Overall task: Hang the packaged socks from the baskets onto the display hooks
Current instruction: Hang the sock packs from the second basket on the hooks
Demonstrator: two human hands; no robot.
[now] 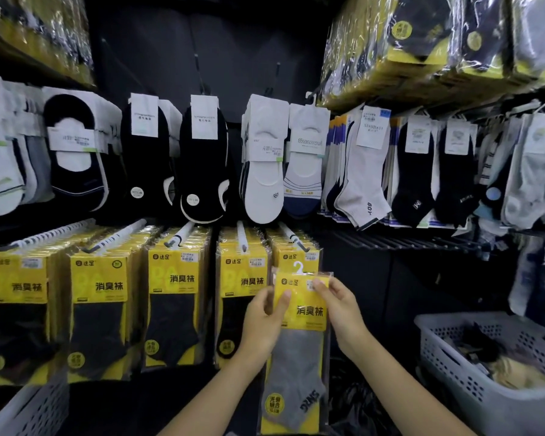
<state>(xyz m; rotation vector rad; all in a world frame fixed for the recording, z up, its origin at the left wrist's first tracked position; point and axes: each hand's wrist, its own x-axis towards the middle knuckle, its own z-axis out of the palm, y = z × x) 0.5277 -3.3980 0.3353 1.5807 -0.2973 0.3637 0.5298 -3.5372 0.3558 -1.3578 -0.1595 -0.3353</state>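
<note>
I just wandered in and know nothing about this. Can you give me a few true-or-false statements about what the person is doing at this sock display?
1. The left hand and the right hand both hold one sock pack. True.
2. The sock inside that pack is black. False: it is grey, under a yellow card.
3. The pack already hangs on a display peg. False: its white hanger is free, held up in front of the hanging packs of the lower row.
4. A white basket with holes in its walls stands at the lower right. True.
</note>
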